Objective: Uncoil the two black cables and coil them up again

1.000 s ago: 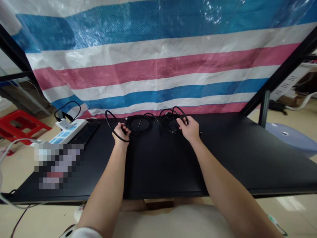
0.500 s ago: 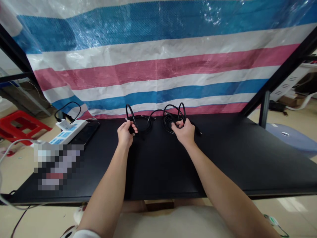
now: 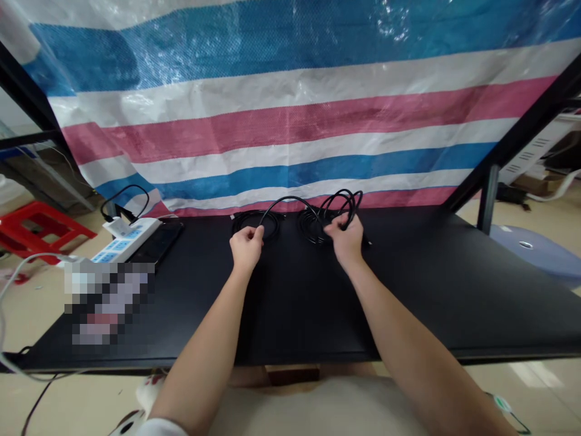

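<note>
Between my two hands a black cable (image 3: 290, 198) arches up over the table. My left hand (image 3: 246, 247) is closed, pinching the cable between thumb and fingers. The fingers of my right hand (image 3: 347, 241) are wrapped round several raised loops of the cable, which stand up above the knuckles. Behind my left hand a coil of black cable (image 3: 278, 225) lies on the black table (image 3: 299, 303). Another coil (image 3: 305, 229) rests just left of my right hand, partly covered by it. A connector end (image 3: 368, 243) pokes out to the right of that hand.
At the left stand a white power strip (image 3: 145, 230) with plugs in it and a dark phone-like slab (image 3: 167, 237). A striped plastic sheet (image 3: 290, 139) hangs along the table's back edge. A red stool (image 3: 45, 224) is on the floor at left.
My left hand has moved right, from the left coil's loop to the strand between the hands. My right hand has shifted slightly right, with more loops now raised in it.
</note>
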Demonstrator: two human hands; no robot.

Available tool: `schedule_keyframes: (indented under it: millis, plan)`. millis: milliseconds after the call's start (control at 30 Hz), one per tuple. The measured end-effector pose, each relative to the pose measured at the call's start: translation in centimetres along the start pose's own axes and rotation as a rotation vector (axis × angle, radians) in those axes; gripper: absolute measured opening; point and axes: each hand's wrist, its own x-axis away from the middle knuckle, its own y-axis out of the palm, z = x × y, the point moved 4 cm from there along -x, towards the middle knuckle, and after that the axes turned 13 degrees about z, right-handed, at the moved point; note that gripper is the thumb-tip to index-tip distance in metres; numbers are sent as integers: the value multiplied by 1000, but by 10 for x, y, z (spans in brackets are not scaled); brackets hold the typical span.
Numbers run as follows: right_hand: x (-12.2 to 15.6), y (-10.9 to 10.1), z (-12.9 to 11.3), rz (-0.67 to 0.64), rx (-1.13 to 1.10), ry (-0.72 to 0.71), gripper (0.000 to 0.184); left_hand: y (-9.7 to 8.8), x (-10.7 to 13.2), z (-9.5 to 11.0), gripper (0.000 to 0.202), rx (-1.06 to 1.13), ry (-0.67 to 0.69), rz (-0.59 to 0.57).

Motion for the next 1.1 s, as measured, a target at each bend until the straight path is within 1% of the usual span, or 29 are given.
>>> schedule_keyframes:
  millis: [67,133,167,233,333,400,433,500,600,633,667,767,800,867,933,1000,1067,1100]
  plan:
    - [9,3,-5,-70,102,-66,54,3,5,4,34,-72,96,-40]
    - [12,5,-6,-115,151,-53,47,7,9,6,36,-61,102,-118]
    - [12,5,-5,-124,140,-15,44,9,10,6,37,-37,73,-166]
    - [10,7,0,-135,51,104,46,13,13,4,37,23,-20,-275]
    - [10,15,5,-196,-178,300,57,20,20,1,35,133,-166,-412]
    - [15,21,5,-266,-304,396,63,27,25,-2,36,191,-254,-467]
    - [18,23,4,-298,-344,432,65,30,27,-3,37,210,-299,-477]
    - [23,26,1,-351,-392,496,67,35,31,-7,39,232,-386,-444]
    - [27,25,-3,-406,-428,574,67,37,32,-11,38,243,-474,-317]
    - [27,24,-4,-424,-441,598,67,38,32,-12,36,247,-490,-299]
    - [28,24,-5,-445,-453,621,68,38,33,-11,34,256,-500,-303]
    - [32,26,-3,-504,-468,672,69,39,35,-6,25,326,-491,-379]
    - [34,28,0,-504,-459,678,68,39,35,-4,22,356,-483,-393]
    - [37,30,7,-457,-402,658,66,38,34,-2,20,411,-480,-381]
    - [37,31,14,-380,-299,591,59,36,29,-2,25,456,-500,-317]
    - [38,32,19,-350,-197,507,48,31,22,-3,27,485,-526,-201]
    - [40,33,23,-384,-152,479,40,23,12,-5,26,487,-548,-62]
    - [43,34,25,-422,-151,494,40,19,8,-6,26,480,-560,0]
